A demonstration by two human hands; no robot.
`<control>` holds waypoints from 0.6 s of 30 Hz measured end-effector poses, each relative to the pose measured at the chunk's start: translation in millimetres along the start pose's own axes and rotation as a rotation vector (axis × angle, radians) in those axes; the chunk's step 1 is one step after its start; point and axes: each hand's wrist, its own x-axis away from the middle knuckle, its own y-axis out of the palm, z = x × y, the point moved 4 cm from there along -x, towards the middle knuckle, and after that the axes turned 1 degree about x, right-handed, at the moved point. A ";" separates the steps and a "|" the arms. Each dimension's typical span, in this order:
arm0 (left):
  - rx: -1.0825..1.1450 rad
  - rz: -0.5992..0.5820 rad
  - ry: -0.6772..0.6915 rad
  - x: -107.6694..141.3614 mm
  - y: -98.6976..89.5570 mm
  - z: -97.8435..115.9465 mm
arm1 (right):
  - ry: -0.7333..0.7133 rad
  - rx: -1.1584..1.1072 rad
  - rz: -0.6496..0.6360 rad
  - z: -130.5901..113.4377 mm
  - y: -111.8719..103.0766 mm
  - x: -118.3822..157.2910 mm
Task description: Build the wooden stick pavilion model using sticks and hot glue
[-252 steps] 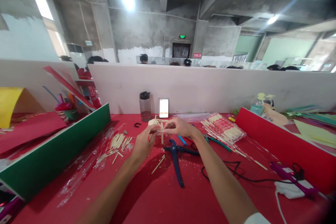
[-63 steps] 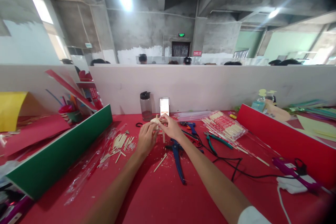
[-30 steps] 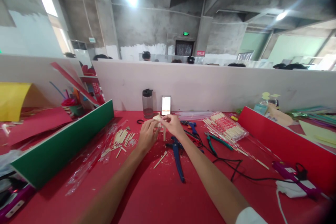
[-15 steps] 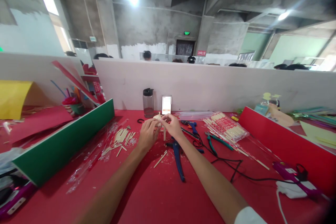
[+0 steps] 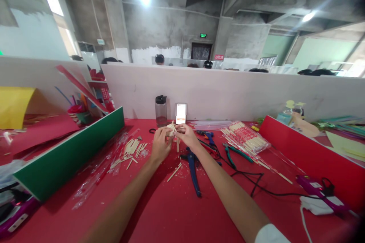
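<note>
Between my two hands is a small model built of pale wooden sticks (image 5: 171, 130), its peaked top showing above my fingers. My left hand (image 5: 161, 145) grips its left side with bent fingers. My right hand (image 5: 186, 136) closes on its right side, fingertips together; its lower part is hidden by my hands. Under it, a few loose sticks (image 5: 178, 145) lie on the red tabletop (image 5: 171, 212). Just below my right hand rests a blue-handled cutter (image 5: 193, 174). Cut stick pieces (image 5: 133, 148) are heaped to the left of my left hand.
A water bottle (image 5: 161, 112) and an upright phone (image 5: 180, 114) stand behind my hands. To the right lie a blue glue gun (image 5: 209, 137), green-handled pliers (image 5: 242, 154), packed chopsticks (image 5: 246, 136) and a black cable (image 5: 273, 193). Green (image 5: 74, 153) and red (image 5: 313, 153) boards flank the space.
The stick model has turned slightly and more of its face shows between my hands. Both hands keep hold of it, with small finger shifts.
</note>
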 end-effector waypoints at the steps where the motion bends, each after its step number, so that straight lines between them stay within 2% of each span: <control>1: 0.000 0.000 0.000 0.0 0.0 0.1 | 0.008 -0.010 0.006 0.5 0.3 -0.2; 18: 0.023 -0.026 -0.002 -1.3 -0.2 -1.5 | 0.027 -0.028 0.041 0.7 -0.4 -0.4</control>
